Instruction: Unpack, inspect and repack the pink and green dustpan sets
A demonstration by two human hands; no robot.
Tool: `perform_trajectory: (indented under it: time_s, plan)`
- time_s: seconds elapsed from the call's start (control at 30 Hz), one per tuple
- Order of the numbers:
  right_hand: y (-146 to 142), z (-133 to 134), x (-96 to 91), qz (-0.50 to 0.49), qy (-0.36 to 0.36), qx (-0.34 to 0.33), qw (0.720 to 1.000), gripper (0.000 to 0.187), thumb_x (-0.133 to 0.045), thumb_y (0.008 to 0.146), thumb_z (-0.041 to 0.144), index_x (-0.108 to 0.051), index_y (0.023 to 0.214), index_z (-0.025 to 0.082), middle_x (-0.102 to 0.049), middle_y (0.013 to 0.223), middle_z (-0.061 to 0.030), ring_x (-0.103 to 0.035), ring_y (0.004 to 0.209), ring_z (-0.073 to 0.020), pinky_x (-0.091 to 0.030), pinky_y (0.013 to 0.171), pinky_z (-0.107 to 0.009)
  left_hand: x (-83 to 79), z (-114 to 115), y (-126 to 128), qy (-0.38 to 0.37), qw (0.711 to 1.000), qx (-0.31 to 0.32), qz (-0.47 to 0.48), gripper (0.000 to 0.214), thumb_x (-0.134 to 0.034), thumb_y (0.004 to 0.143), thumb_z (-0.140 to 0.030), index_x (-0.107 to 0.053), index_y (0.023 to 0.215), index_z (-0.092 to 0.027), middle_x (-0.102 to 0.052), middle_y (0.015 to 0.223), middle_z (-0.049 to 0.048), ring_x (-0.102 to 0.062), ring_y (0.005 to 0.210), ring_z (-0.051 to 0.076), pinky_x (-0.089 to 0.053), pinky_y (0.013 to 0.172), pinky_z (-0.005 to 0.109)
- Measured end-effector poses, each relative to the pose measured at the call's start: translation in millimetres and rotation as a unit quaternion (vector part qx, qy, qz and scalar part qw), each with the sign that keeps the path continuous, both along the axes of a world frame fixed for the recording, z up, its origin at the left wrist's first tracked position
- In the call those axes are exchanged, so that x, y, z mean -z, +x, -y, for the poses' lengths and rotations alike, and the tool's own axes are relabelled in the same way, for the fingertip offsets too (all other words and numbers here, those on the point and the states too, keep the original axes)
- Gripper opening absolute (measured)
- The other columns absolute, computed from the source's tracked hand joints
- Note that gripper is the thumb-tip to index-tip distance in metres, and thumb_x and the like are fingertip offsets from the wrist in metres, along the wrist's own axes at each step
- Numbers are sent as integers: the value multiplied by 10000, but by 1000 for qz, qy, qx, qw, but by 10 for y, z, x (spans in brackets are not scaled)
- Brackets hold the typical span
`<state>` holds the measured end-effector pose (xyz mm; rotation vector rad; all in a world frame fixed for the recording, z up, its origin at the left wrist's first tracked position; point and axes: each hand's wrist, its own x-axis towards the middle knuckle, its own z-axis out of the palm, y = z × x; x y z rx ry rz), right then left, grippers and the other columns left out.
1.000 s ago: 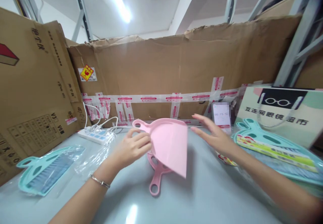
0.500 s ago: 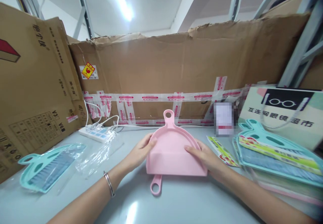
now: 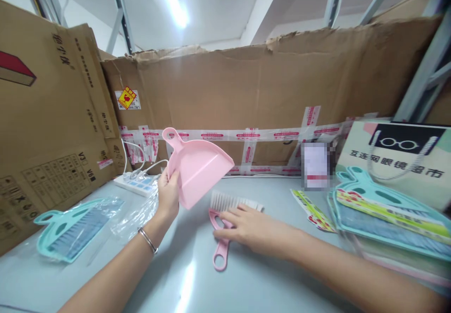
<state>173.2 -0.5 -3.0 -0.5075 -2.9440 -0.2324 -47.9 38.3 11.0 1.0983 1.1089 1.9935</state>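
My left hand (image 3: 169, 193) grips the left edge of a pink dustpan (image 3: 200, 167), its thumb lying over the front. The dustpan is lifted off the table and tilted, its handle loop pointing up and to the left. On the table, a pink hand brush (image 3: 221, 247) with pale bristles lies with its looped handle toward me. My right hand (image 3: 243, 226) is over the brush, thumb and fingers closed on its body and covering the right part of it.
A bagged turquoise dustpan-and-brush set (image 3: 75, 230) lies left, near crumpled clear plastic and a white power strip (image 3: 136, 183). Right are stacked turquoise sets (image 3: 384, 209), a green printed card (image 3: 312, 212) and a paper bag (image 3: 394, 158). A large cardboard sheet (image 3: 218, 92) stands behind.
The dustpan has moved left and up and turned, now in my left hand alone. My right hand has let go of it and come down onto the brush, which is now uncovered.
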Motion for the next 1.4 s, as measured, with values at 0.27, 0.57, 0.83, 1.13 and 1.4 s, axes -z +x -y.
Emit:
perform_trajectory:
  time_s: [0.27,0.57,0.83,1.13,1.4]
  plan:
    - [-406,-50,-282,178,-13,-15,984,252,-615,701,181,-629,936,270,-521,929,-64,-470,779,-194,-334,628,-293,29,7,-7,10,998,-15,-64,230,-550,714,-324,-579,896,-186,-591,845,-7,-537,777,140,-406,710,227]
    - [-315,5,-276,125,-138,-35,982,285,-668,697,332,-611,958,234,-507,983,-53,-462,873,-202,-363,723,-301,68,-21,-28,7,995,-3,-99,175,-522,722,-288,-561,858,-186,-541,792,-23,-487,738,130,-375,696,216]
    - [-168,21,-459,36,-182,15,983,151,-664,691,208,-523,644,181,-514,734,8,-447,737,-150,-350,659,-272,79,21,16,-12,987,25,-160,131,-511,737,-277,-566,823,-194,-537,758,-26,-480,736,136,-367,682,208]
    - [125,-252,-753,-382,-346,196,834,162,-592,681,298,-500,616,180,-496,591,41,-452,558,-104,-343,533,-241,172,211,307,-135,948,256,-131,280,-543,769,-416,-596,941,-201,-628,921,19,-549,874,184,-408,747,265]
    - [-3,-455,-333,-542,-162,251,786,192,-590,693,382,-581,692,190,-478,750,-3,-481,692,-146,-400,680,-301,161,306,398,-146,911,348,-167,375,-632,733,-405,-571,1050,-213,-622,1054,46,-558,975,205,-405,821,295]
